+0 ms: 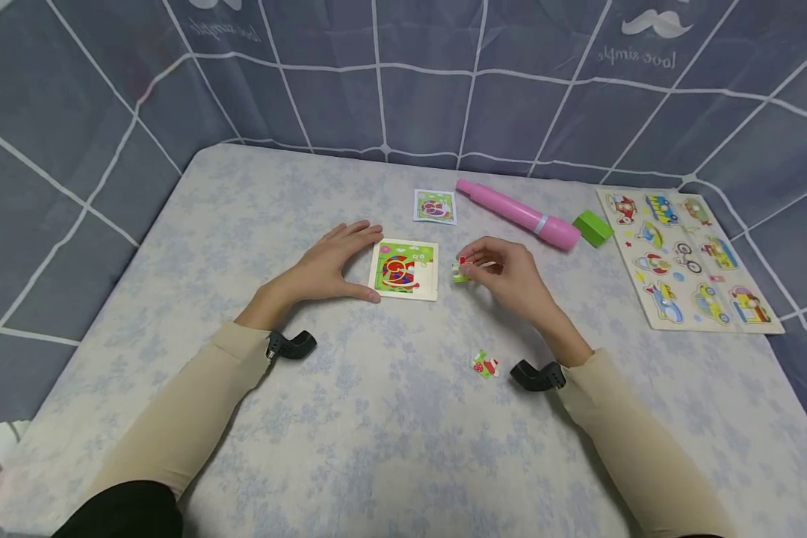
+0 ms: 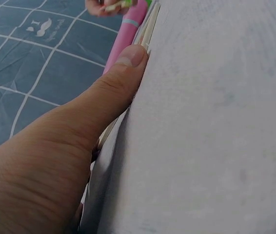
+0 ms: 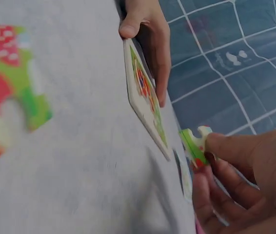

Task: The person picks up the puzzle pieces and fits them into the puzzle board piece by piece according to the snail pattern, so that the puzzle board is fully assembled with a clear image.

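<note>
A small square puzzle tray [image 1: 428, 288] lies mid-table, its picture of a red, blue and yellow figure on green partly filled in; the right side shows bare pale board. Along the tray's left edge, my left hand [image 1: 323, 267] spreads its thumb and fingers, with the tips at the corners. Just right of the tray, my right hand [image 1: 507, 273] pinches a green and white jigsaw piece [image 3: 195, 146] with a bit of red, between thumb and fingers, above the cloth. Another jigsaw piece [image 1: 486, 365], green with red shapes, lies nearer me.
Behind the tray lies a small picture card [image 1: 435, 207]. A pink marker-shaped stick [image 1: 518, 213] and a green block [image 1: 592, 229] lie to its right. At the far right is a wooden board of vehicle pictures [image 1: 693, 261]. A grey checked curtain [image 1: 430, 104] hangs behind the table.
</note>
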`<state>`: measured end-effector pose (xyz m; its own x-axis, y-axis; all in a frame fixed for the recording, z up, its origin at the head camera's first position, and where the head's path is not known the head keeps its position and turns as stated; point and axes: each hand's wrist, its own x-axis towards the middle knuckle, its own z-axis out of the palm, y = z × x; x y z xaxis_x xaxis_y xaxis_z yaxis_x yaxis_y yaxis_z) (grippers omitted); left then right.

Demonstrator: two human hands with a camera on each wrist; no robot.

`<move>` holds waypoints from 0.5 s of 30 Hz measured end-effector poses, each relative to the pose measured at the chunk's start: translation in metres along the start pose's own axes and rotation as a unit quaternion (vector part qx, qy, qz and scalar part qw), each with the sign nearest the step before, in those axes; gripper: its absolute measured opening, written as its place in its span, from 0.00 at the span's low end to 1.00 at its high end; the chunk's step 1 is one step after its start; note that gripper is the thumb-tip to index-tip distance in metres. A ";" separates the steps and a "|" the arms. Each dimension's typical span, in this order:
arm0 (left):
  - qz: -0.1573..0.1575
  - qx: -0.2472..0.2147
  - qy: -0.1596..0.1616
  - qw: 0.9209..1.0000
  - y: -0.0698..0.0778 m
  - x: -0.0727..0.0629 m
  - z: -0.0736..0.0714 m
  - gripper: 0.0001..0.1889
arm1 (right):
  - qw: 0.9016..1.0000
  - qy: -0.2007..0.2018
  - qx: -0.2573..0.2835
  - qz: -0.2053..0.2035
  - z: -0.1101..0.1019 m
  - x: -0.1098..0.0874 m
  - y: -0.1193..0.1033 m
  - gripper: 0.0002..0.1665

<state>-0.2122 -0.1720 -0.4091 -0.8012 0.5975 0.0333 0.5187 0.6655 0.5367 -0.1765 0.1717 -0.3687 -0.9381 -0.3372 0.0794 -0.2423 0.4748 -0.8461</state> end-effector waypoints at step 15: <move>-0.005 -0.001 -0.007 1.000 0.003 -0.002 -0.001 0.60 | 0.990 -0.099 -0.098 -0.040 0.033 0.052 -0.014 0.07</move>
<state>-0.2098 -0.1717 -0.4066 -0.8024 0.5966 0.0164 0.5100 0.6712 0.5380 -0.2141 0.1209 -0.3703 -0.8522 -0.5227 0.0206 -0.3745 0.5821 -0.7218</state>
